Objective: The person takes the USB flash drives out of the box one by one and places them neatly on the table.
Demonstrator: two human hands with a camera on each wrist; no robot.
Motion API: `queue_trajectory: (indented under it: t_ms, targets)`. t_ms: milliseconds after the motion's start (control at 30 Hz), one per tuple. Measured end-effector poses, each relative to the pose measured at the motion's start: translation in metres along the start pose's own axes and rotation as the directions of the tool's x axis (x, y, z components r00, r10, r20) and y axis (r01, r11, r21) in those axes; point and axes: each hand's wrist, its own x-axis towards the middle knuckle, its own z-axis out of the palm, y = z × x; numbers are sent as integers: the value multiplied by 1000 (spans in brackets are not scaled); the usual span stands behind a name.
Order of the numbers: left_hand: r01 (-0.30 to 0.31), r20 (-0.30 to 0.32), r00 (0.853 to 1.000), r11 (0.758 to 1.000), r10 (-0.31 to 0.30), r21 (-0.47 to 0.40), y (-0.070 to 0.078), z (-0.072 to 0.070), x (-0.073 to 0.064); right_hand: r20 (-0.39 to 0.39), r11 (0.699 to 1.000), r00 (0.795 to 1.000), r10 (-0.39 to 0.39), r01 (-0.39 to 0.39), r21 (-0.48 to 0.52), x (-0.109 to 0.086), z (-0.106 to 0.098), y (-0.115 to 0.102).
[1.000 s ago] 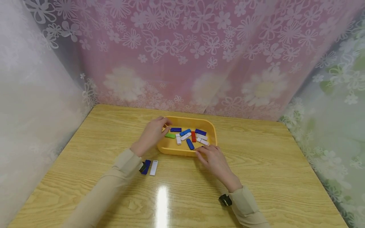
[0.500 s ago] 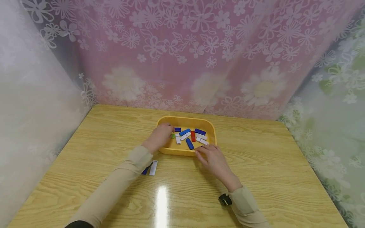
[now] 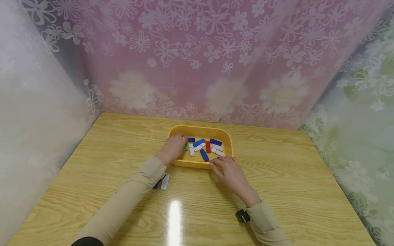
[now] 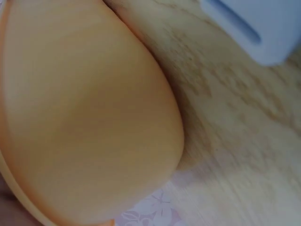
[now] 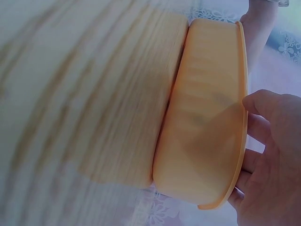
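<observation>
A yellow plastic tray holds several USB flash drives. My left hand reaches over its left end, fingers bent down at a green flash drive that it mostly covers; the fingertips are hidden. Just right of these fingers lie a white flash drive and a dark blue one. At the tray's front right corner, my right hand grips the rim. In the right wrist view its thumb touches the rim from outside, with the fingers behind the edge.
Outside the tray, a white flash drive and a dark blue flash drive lie near the left sleeve. A red drive sits mid-tray among others. Flowered cloth borders the wooden table behind and at both sides.
My left hand has moved right and down from the tray's left rim onto the green flash drive, covering most of it. The right hand has stayed at the rim.
</observation>
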Motion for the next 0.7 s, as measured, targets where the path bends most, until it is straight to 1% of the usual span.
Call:
queue_trajectory:
  t_ms: [100,167,333,500,700]
  targets:
    - [-4,-44,999,999,2,-45,-2,0,0,-1,1000,1000,-1,1,-3,1,0,-1]
    - [-9,-86,996,996,1,-94,-4,-1,0,-1,1000,1000,-2,2,-5,1,0,-1]
    - [-37,-171,985,977,0,-208,-8,-4,-1,-8,1000,1000,-11,11,-5,1,0,-2]
    - [-48,-185,983,953,-8,-300,-5,-15,-8,-21,1000,1000,-19,19,-8,1,0,-2]
    - [-73,-223,975,910,-21,-407,6,-32,-27,-21,1000,1000,-17,17,-10,0,-1,-1]
